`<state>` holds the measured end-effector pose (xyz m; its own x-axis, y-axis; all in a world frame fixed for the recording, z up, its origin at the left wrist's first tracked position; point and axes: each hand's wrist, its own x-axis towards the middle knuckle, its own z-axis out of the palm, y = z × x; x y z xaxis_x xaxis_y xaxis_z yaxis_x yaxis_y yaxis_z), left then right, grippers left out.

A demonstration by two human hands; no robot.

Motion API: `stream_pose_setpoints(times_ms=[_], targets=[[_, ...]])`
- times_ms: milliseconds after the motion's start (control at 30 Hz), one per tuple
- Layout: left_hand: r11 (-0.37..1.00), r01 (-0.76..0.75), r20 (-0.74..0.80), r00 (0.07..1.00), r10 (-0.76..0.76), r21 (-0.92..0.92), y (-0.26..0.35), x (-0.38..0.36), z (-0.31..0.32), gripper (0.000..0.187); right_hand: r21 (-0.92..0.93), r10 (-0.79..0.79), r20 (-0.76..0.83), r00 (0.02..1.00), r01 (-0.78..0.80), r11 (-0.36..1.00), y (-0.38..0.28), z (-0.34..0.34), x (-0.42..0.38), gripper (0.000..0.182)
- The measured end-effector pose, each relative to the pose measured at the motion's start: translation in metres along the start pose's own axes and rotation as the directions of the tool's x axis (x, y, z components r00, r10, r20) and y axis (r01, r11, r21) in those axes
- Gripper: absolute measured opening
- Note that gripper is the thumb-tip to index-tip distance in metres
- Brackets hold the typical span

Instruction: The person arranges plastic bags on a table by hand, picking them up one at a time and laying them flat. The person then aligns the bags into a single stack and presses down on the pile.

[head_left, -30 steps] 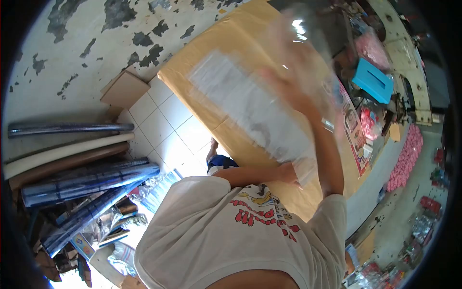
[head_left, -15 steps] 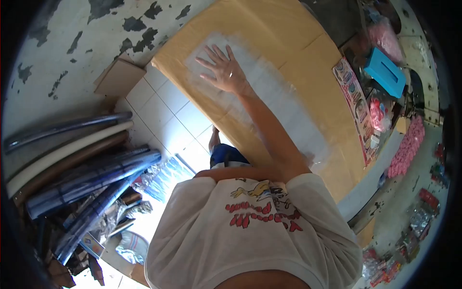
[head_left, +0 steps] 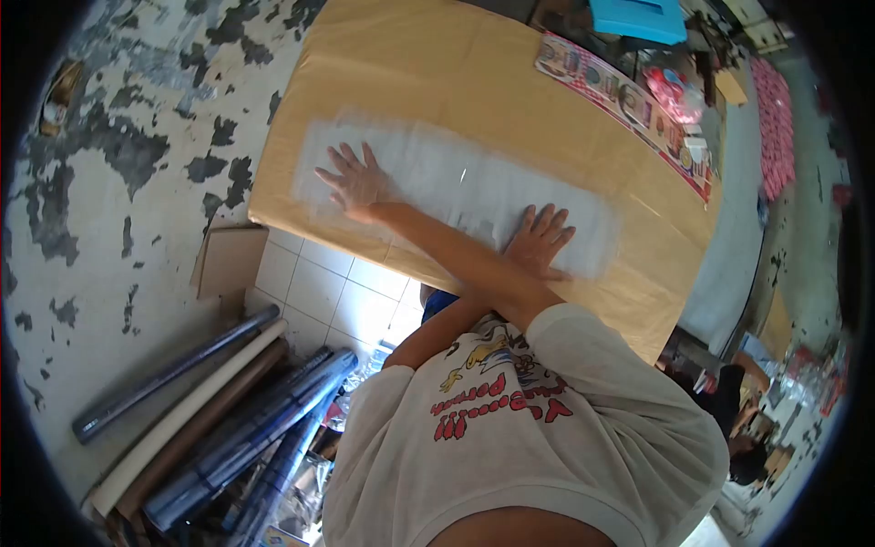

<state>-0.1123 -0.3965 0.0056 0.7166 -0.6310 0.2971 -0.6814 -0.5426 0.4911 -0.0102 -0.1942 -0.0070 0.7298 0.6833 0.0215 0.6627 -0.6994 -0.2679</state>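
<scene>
A long whitish sheet or patch (head_left: 437, 173) lies on the table's brown covering (head_left: 437, 73). My right hand (head_left: 358, 187) rests palm down near its left end, fingers spread, holding nothing. My arms cross, the right forearm over the left. My left hand (head_left: 541, 244) is on the patch's right part, also flat with fingers apart and empty. The left forearm is partly hidden under the right one.
A printed strip (head_left: 629, 105), a blue plastic object (head_left: 638, 20) and a pink bag (head_left: 674, 94) are at the upper right. Rolls (head_left: 246, 447) lean at the lower left beside a brown board (head_left: 231, 262). Another person (head_left: 729, 397) is partly visible at the lower right.
The view has turned and shifted, with the table now lying more level. My right hand stays flat near the patch's left end. My left hand, mostly hidden before, now shows with fingers spread.
</scene>
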Motion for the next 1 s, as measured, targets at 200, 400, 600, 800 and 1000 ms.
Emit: stream_pose_setpoints(times_ms=[200,400,600,800,1000], targets=[[0.996,-0.056,-0.004,0.998,0.057,0.066,-0.011,0.008,0.028,0.082,0.819,-0.709,0.489,0.509,0.013,0.574,0.024,-0.136,-0.095,0.047],[0.995,-0.087,-0.169,0.983,0.079,-0.040,-0.006,0.001,0.024,0.090,0.282,0.201,-0.263,0.944,-0.124,0.951,0.194,-0.113,-0.094,0.070],[0.990,-0.097,-0.005,0.995,0.097,-0.105,-0.014,-0.022,0.016,0.087,0.122,0.213,-0.023,0.977,-0.208,0.970,0.157,-0.071,-0.115,0.088],[0.915,-0.312,-0.298,0.926,0.232,-0.255,-0.035,-0.023,0.035,0.051,0.092,0.307,-0.162,0.938,-0.296,0.951,0.137,-0.061,-0.101,0.083],[0.967,-0.034,-0.293,0.955,-0.043,-0.253,-0.032,-0.107,-0.032,0.037,0.137,0.348,-0.179,0.920,-0.327,0.935,0.132,-0.063,-0.099,0.074]])
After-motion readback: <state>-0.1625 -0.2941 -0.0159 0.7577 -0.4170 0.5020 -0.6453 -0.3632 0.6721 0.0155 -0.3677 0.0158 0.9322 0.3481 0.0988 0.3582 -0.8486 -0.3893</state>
